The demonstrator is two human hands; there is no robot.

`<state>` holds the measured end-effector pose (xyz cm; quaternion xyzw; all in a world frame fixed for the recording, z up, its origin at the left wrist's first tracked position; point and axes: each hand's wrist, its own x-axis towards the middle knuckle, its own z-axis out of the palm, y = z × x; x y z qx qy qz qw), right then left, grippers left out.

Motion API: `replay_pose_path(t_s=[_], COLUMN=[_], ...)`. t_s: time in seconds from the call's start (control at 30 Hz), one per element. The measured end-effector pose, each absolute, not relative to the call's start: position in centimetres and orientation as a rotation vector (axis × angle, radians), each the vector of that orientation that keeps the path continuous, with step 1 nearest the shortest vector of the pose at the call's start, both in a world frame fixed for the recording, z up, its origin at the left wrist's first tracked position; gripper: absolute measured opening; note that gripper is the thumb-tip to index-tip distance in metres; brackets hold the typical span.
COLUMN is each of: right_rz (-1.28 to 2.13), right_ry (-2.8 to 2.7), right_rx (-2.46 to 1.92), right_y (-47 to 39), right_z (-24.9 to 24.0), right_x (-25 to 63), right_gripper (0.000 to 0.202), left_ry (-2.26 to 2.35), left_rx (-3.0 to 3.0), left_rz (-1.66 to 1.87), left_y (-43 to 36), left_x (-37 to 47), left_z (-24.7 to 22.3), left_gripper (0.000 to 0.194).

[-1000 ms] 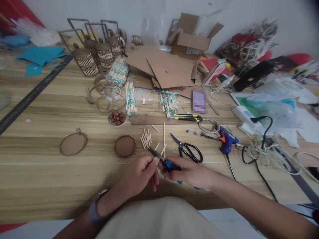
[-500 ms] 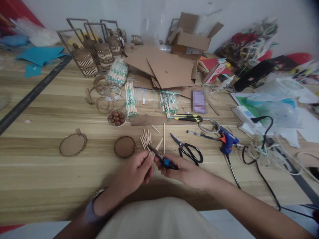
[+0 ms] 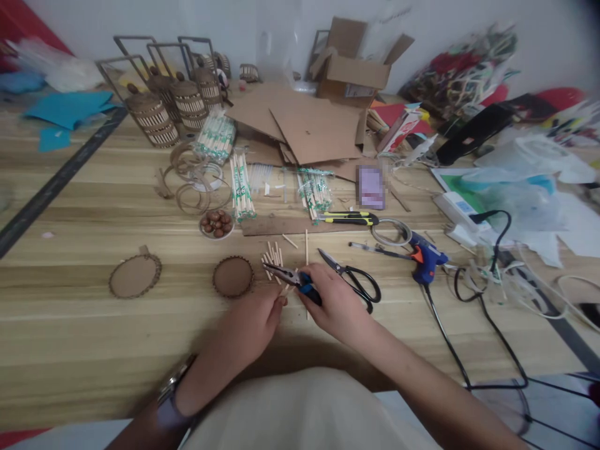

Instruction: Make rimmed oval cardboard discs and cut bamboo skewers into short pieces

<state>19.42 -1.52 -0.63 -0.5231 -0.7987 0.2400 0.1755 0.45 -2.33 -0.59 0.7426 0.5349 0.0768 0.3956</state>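
My right hand is wrapped round the blue-and-black handles of a pair of long-nose pliers. The jaws point left, over a small pile of short wooden sticks. Just below the jaws my left hand is closed, its fingertips pinching what looks like a short wooden stick; the fingers partly hide it. A longer stick lies upright in view beyond my right hand and partly under it. Black-handled scissors rest right of that hand. A round cardboard disc with a braided rim lies left of the pliers.
Another rimmed disc lies farther left. Behind are a bowl of brown balls, bagged sticks, yellow-and-black cutters and cardboard sheets. A blue glue gun with its cord lies right. Lidded stick-sided buckets stand back left.
The pliers have come off the sticks at my left fingers and shifted up and left, their jaws now over the pile. My left hand has turned palm-down and sits slightly lower.
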Motion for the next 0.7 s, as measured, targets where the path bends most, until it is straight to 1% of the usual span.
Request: replay_pose_path(t_s=[0.13,0.27,0.4,0.53,0.7], right_rz=[0.625,0.588,0.572,0.534,0.476], right_ry=[-2.380,-2.456,-2.470,-2.453,-2.471], right_rx=[-1.582,-1.725,-1.882,-1.924,-1.961], right_y=[-1.5,-1.5,-1.4,-1.2,-1.1], right_z=[-1.3,-1.2,-0.9,-0.9,-0.8], right_x=[19.2,18.7,17.9,17.0,16.7], right_gripper=[0.016,0.012,0.009,0.006,0.007], left_ry=[1.435,1.492,1.544,1.583,1.585], left_rx=[1.977,2.047,2.141,2.199,2.251], left_rz=[0.114,0.099,-0.072,-0.218,-0.222], left_y=[-2.4,-2.3,-2.1,-1.9,-1.9], left_x=[0.7,1.0,1.1,1.2,1.3], left_z=[-1.0,-1.0,-0.3,0.4,0.5], left_gripper=[0.028,0.028,0.034,0.036,0.041])
